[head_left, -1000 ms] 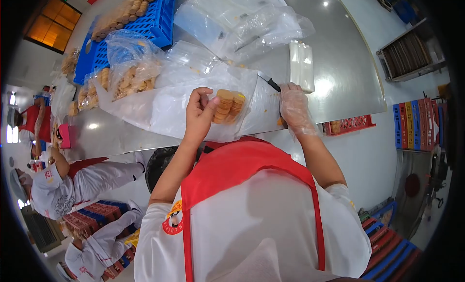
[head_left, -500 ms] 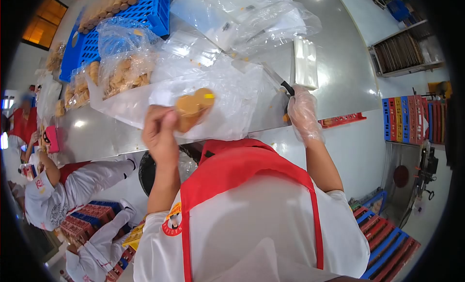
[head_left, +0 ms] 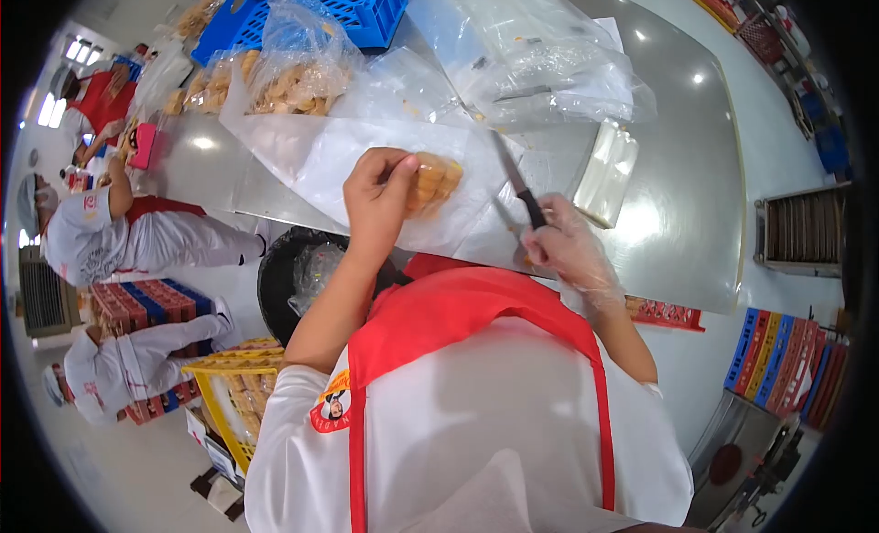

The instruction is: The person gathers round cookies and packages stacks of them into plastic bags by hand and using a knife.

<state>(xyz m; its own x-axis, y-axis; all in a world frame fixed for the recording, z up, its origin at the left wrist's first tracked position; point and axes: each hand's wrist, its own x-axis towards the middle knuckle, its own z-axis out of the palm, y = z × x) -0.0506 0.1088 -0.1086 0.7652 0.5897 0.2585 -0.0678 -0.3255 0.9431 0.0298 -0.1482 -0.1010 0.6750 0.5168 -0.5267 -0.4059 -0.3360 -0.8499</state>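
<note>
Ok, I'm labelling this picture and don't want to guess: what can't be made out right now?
All in the head view:
Knife: the rear of its handle is hidden by the right hand.
Biscuit packet: its near-thumb side is covered by the left hand.
Blue crate: cut off by the top edge.
Red crate: mostly hidden beneath the steel table.
Sleeve badge: lettering too small to read fully.

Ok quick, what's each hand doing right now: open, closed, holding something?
Left hand: closed, holding a clear plastic pack of stacked tan biscuits.
Right hand: closed, holding a long straight black-handled knife.
</note>
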